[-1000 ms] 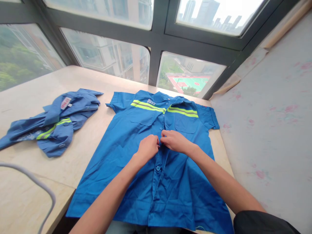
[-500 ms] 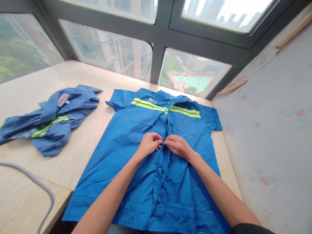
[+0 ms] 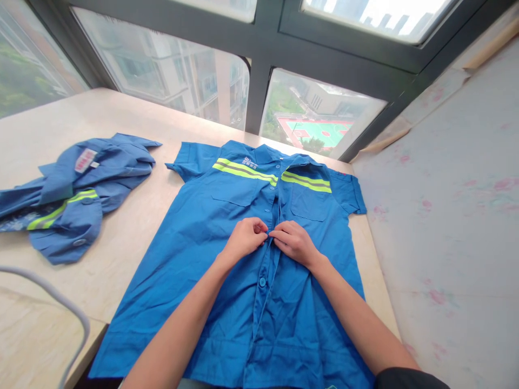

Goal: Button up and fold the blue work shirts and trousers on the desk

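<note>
Blue shirt [image 3: 227,254] lies flat, front up, on the pale tabletop [image 3: 133,227], collar toward the window [image 3: 227,70], hem at the near edge. Left hand [image 3: 243,240] and right hand [image 3: 295,242] meet at the button placket, mid-chest, just below the two breast pockets. Fingertips of both hands are pinched on the placket edges, thumbs against forefingers, knuckles nearly touching; cloth is held between them, left on the left edge, right on the right edge. Whether a button sits inside the pinch cannot be seen.

One button [image 3: 263,282] shows on the placket just below the hands. Shirt is short-sleeved, with a yellow-green reflective stripe [image 3: 243,171] across the chest, broken at the placket. Cloth is smooth, with light creases.

A second blue garment [image 3: 77,200] lies crumpled well to the left. A grey cable [image 3: 60,307] curves across the near-left corner.
</note>
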{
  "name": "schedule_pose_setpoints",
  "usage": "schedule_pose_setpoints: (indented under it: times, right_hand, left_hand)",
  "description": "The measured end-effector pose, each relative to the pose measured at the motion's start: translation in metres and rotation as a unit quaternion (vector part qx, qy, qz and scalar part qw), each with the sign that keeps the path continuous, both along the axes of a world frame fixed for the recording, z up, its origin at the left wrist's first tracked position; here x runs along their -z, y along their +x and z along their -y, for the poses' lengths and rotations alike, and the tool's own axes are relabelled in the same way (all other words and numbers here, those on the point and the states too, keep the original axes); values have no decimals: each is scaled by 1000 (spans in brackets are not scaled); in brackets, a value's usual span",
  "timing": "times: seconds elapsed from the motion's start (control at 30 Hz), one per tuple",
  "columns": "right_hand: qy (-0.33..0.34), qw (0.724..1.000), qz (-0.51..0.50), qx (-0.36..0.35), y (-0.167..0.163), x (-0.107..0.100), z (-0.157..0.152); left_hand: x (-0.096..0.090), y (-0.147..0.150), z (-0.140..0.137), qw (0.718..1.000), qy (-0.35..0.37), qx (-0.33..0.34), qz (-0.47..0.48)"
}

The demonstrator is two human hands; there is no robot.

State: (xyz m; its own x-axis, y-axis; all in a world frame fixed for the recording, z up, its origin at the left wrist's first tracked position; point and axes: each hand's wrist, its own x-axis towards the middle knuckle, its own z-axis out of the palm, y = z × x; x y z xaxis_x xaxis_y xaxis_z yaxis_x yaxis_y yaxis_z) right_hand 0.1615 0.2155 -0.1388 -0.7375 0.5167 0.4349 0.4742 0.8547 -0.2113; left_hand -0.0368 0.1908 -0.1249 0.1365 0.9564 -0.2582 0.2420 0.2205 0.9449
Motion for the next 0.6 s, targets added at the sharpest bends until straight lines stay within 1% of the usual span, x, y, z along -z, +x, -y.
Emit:
schedule_pose_setpoints:
  times: [0.1, 0.2, 0.37, 0.6]
  right_hand:
    - [0, 1000, -1, 14, 2, 2, 0]
    - [4, 1000, -2, 21, 3, 3, 0]
    - [18, 999, -15, 23, 3, 2, 1]
    - [29, 998, -49, 6, 2, 0, 1]
  left_hand:
    - [-3, 0, -2, 998, -40, -26, 43]
    - [-6, 0, -1, 995, -54, -48, 69]
    - [-5, 2, 2, 991, -43, -70, 103]
    - [0, 6, 6, 990, -10, -87, 111]
